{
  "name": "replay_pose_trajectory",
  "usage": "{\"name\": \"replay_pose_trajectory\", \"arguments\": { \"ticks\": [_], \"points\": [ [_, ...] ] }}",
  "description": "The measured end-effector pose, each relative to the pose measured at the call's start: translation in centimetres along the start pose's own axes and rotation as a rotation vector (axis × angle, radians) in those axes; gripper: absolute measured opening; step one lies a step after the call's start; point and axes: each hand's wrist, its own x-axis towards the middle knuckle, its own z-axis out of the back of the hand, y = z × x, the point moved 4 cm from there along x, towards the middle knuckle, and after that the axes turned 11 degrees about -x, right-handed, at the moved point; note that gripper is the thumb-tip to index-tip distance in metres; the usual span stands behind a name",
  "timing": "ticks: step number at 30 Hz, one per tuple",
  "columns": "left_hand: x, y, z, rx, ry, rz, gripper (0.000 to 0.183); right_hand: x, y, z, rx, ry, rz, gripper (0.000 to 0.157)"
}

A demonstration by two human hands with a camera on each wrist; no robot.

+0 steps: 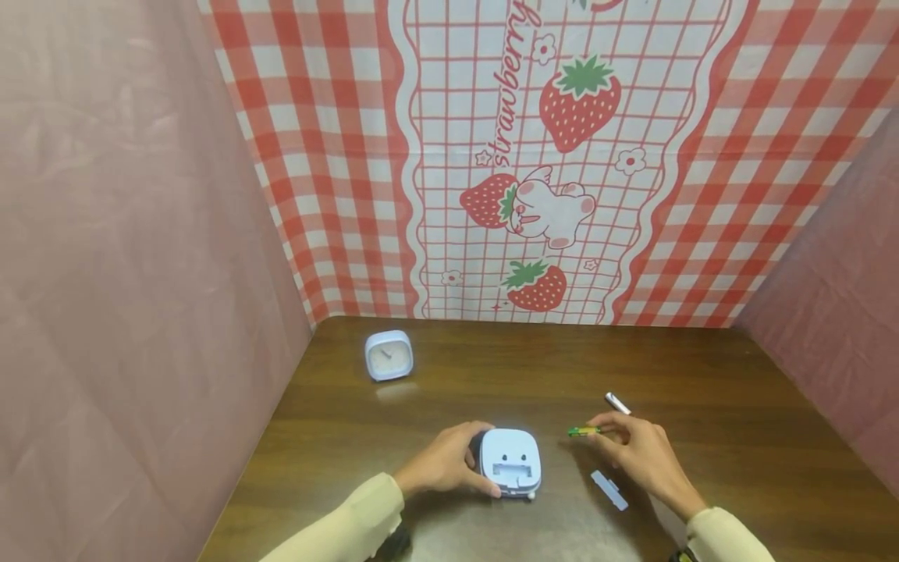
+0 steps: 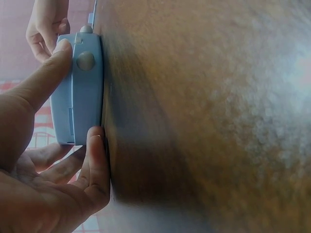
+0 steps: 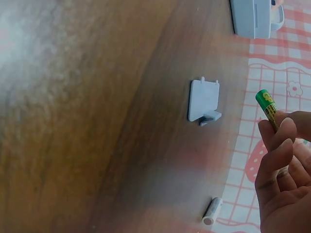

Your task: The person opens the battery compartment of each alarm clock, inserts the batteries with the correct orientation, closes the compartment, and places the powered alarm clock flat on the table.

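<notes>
Right hand (image 1: 637, 453) pinches green battery (image 1: 581, 431), one end jutting — left hand (image 1: 445, 460) grips blue case (image 1: 511, 443).

A pale-blue, round-cornered case (image 1: 510, 446) lies on the bench (image 1: 492, 382), its uncovered bay (image 1: 513, 473) facing up, while fingers (image 3: 282, 136) pinch a slim green-and-yellow battery (image 3: 267, 105) apart from it.

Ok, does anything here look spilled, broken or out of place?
Nothing looks spilled or broken. The lettering on the backdrop runs sideways, which looks odd. The left hand grips a pale device whose battery compartment is open, its cover loose on the table, presumably for the green battery in the right hand.
</notes>
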Motion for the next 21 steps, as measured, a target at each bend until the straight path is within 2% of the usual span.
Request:
{"name": "replay_pose_trajectory", "arguments": {
  "ticks": [12,21],
  "points": [
    [0.0,0.0,0.0,-0.004,-0.002,-0.026,0.09,-0.3,0.7,-0.1,0.057,0.019,-0.009,0.018],
    [0.0,0.1,0.0,0.002,0.003,-0.037,0.09,-0.7,1.2,-0.3,0.053,0.052,-0.031,0.018]
  ]
}}
